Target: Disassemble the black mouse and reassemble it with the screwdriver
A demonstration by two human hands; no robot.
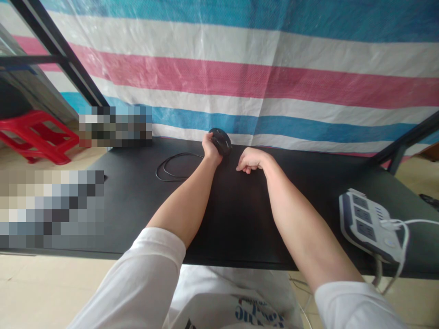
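A black computer mouse [221,141] is in my left hand [211,149], raised at the back of the black table [240,228] with the fingers closed around its left side. Its thin black cable [164,169] seems to lie in a loose loop on the tabletop, partly behind my left forearm. Just right of the mouse and apart from it, my right hand [252,160] is bent down at the wrist. Its fingers are curled together in a pinch near the table surface. Whether anything small is between those fingertips is hidden.
A white and grey power strip [370,224] with white cords plugged in sits at the table's right. Blurred-out items cover the left side. Striped plastic sheeting [240,82] hangs behind the table. A red stool [41,135] stands at the far left, beyond a black metal post [72,64].
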